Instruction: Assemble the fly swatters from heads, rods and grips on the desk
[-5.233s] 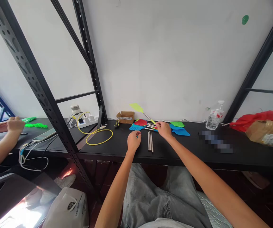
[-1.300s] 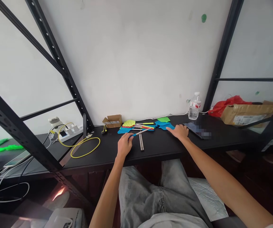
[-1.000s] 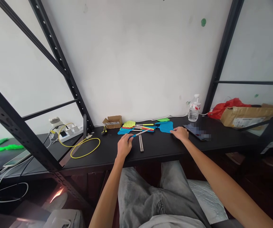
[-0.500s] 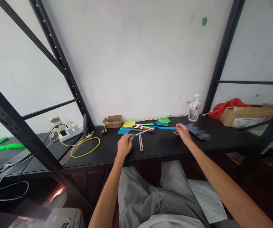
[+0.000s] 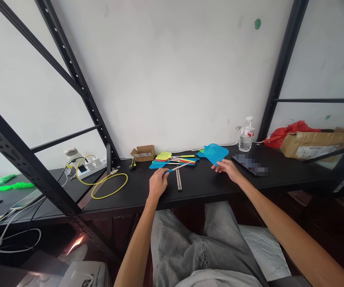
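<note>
My left hand (image 5: 158, 182) is closed round the blue grip of a thin metal telescopic rod (image 5: 180, 166), which points right and slightly up. Between the fingertips of my right hand (image 5: 228, 170) is the lower edge of a blue mesh fly swatter head (image 5: 216, 153), its broad face turned toward me. Behind my left hand lies a heap of fly swatters, among them a yellow swatter head (image 5: 163, 156) and a blue swatter head (image 5: 158, 164). Two bare metal rods (image 5: 179, 180) rest side by side between my hands. A green swatter head (image 5: 201, 151) is mostly hidden behind the held one.
At the back left are a small open cardboard box (image 5: 143, 153) and a yellow-black cutter (image 5: 132, 163). A yellow cable (image 5: 109, 198) loops farther left. On the right lie a phone (image 5: 248, 165), a water bottle (image 5: 246, 135) and a carton (image 5: 315, 146). Black shelf posts frame both sides.
The blue swatter head in my right hand has turned from edge-on to face-on and moved slightly. My left hand keeps its hold on the rod, nearly still.
</note>
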Available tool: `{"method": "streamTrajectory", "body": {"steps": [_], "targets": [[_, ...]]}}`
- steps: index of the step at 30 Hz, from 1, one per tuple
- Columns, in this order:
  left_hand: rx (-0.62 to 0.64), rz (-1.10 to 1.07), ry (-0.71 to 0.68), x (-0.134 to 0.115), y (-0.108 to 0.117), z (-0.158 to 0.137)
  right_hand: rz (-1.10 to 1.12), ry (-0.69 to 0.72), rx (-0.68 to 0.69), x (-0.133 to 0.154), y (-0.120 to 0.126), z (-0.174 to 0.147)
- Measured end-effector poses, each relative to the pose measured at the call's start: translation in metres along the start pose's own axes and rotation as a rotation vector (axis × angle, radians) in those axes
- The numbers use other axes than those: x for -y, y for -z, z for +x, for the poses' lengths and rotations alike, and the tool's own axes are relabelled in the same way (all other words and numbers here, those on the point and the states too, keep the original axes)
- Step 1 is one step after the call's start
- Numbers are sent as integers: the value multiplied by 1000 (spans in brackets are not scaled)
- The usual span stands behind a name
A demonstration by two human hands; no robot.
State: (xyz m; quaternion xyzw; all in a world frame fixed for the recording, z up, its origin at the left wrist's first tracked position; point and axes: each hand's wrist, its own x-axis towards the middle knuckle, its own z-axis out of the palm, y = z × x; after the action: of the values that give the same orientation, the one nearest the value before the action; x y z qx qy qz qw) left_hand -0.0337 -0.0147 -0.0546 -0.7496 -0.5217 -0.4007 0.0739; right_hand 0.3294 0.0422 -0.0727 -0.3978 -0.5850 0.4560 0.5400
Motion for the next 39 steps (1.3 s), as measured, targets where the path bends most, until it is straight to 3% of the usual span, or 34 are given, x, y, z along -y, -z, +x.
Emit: {"method": "streamTrajectory", "body": {"steps": [9, 21, 39], "targets": [[5, -1, -2, 0, 0, 1, -90, 20, 52, -2, 1, 1], [56, -28, -44, -1, 1, 1, -223, 25, 237, 6, -3, -3], [54, -18, -52, -2, 1, 1, -225, 19, 220, 9, -4, -3]]}}
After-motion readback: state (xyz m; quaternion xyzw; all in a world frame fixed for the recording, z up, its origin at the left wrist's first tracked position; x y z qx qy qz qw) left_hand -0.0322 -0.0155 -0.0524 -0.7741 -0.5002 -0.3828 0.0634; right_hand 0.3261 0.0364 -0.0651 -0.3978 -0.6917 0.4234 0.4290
